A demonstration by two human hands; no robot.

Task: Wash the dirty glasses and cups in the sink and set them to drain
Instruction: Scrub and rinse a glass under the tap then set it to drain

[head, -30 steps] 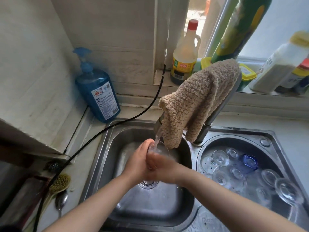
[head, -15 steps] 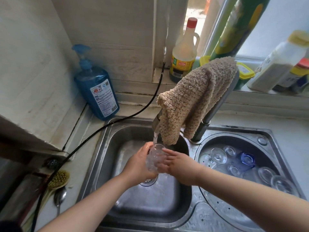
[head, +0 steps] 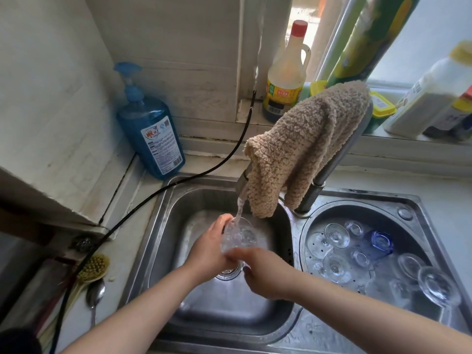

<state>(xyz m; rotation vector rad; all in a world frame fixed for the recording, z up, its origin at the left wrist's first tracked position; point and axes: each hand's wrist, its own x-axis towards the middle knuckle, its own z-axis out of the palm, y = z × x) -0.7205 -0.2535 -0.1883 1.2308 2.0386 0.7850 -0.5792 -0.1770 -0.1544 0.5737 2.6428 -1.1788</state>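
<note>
A clear drinking glass [head: 238, 236] is held over the left basin of the stainless steel double sink [head: 158, 226], tilted with its mouth up toward the tap, and the thin stream of water [head: 239, 209] runs straight into it. The left hand [head: 210, 249] wraps the glass from its left side, fingers [head: 224, 221] curled round the wall up near the rim. The right hand [head: 263, 270] grips it lower down, its fingers closed round the base end, so both hands clasp the same glass just above the round drain [head: 227, 273].

The grey metal tap [head: 332, 164] arches from between the basins, and a beige fluffy cloth [head: 304, 144] hangs draped over it, its lower edge just beside the stream.

In the round right basin [head: 316, 215] lie several clear stemmed glasses and cups [head: 337, 236], most turned upside down with their feet showing, and among them a small blue glass cup [head: 380, 242].

A blue pump bottle of liquid soap [head: 150, 134] stands on the white table in the corner behind the sink. A black cable [head: 178, 182] crosses the table beside it. At the left edge lie a yellow bristle brush [head: 93, 268] and a metal spoon [head: 95, 296]. On the window sill stands a pale bottle with a red cap [head: 287, 72]
</note>
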